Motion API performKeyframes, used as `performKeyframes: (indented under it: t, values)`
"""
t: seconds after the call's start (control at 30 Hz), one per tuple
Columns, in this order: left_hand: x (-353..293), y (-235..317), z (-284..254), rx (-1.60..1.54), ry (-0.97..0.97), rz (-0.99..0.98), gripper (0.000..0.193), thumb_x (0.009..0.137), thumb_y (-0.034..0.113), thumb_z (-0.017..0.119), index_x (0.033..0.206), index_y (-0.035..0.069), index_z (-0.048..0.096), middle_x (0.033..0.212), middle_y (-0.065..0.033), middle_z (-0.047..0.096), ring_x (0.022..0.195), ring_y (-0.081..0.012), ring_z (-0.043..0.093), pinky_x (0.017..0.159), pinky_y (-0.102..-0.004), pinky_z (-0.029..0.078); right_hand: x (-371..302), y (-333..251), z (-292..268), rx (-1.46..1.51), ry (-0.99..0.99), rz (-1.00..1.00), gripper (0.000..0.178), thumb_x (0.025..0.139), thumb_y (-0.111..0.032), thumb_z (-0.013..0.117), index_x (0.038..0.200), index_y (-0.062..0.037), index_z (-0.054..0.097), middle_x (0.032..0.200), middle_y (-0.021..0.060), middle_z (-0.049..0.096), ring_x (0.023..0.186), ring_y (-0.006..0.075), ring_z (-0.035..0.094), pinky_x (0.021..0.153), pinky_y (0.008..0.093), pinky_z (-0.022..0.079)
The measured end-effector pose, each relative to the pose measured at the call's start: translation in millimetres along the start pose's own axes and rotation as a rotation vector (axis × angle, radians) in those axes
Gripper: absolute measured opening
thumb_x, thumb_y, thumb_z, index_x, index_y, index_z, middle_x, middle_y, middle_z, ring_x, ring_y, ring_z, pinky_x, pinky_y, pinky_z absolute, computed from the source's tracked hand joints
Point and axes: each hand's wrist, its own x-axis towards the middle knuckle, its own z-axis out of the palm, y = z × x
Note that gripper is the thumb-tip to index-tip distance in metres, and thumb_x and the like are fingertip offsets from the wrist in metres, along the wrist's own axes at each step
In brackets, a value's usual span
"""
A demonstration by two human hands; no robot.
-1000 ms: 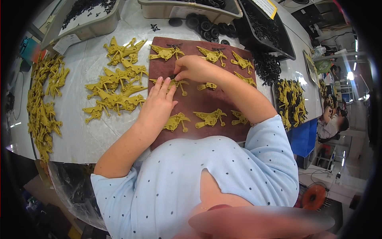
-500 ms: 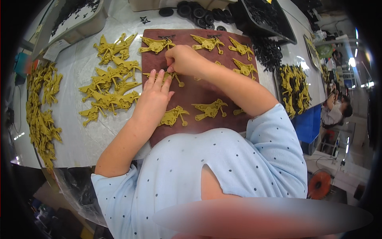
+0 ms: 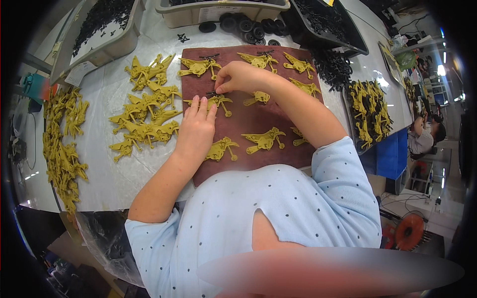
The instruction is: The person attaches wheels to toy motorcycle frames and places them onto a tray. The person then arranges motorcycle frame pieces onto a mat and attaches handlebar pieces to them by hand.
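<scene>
On the dark red mat (image 3: 238,119) lie several yellow-green plastic parts in rows, each with thin arms and a round end. My left hand (image 3: 196,126) rests with fingers stretched out on the near side of one yellow part (image 3: 222,103), steadying it against the mat. Above it, my right hand (image 3: 239,78) has thumb and fingers pinched together at a small black plastic piece (image 3: 211,94) on that part's far edge. Similar black pieces sit at the far edges of the upper-left yellow part (image 3: 198,67) and the upper-middle one (image 3: 258,59). My right forearm partly covers the middle of the mat.
Loose yellow parts (image 3: 144,121) lie left of the mat, with a larger heap (image 3: 64,144) farther left. Bins of black pieces, a grey one (image 3: 131,42) and a black one (image 3: 348,47), stand behind. Black wheels (image 3: 248,30) lie at the back. A person (image 3: 425,134) sits far right.
My right hand has shifted slightly, and the black piece by its fingertips now shows more plainly. My left hand stays on the same yellow part. The whole view has moved a little.
</scene>
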Motion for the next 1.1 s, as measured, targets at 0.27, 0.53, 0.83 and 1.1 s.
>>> performKeyframes:
  t: [0.27,0.53,0.83,1.1]
  values:
    - [3,2,0,-0.001,-0.024,-0.012,0.038,0.075,0.0,0.055,0.111,-0.008,0.061,0.118,-0.0287,0.057,0.116,-0.0405,0.051,0.096,-0.0426,0.043,3,2,-2,-0.103,-0.013,-0.165,0.019,0.08,-0.02,0.071,0.089,-0.0026,0.07,0.082,0.0097,0.068,0.078,0.0206,0.062,0.072,0.0327,0.047]
    - [3,2,0,-0.033,-0.001,-0.033,0.034,0.077,0.001,0.056,0.11,-0.007,0.062,0.12,-0.0268,0.057,0.116,-0.0404,0.051,0.095,-0.0427,0.044,5,6,-1,0.04,-0.031,0.025,0.019,0.082,-0.017,0.067,0.095,-0.0031,0.07,0.089,0.0107,0.069,0.082,0.0217,0.064,0.074,0.033,0.048]
    - [16,10,-17,-0.053,0.162,-0.061,0.028,0.075,0.013,0.07,0.099,0.0,0.066,0.116,-0.0163,0.058,0.108,-0.0319,0.051,0.088,-0.0429,0.042,-88,36,-60,0.025,0.51,0.021,0.019,0.086,-0.013,0.063,0.1,-0.0021,0.069,0.087,0.0057,0.069,0.077,0.0109,0.063,0.069,0.0266,0.05]
    - [13,7,7,0.007,0.131,-0.192,0.032,0.076,0.018,0.071,0.105,0.005,0.065,0.109,-0.0119,0.058,0.106,-0.0291,0.05,0.088,-0.0453,0.036,-70,12,-12,-0.069,0.421,-0.187,0.023,0.088,-0.016,0.061,0.105,-0.0023,0.067,0.095,0.0109,0.067,0.088,0.023,0.064,0.079,0.0323,0.049]
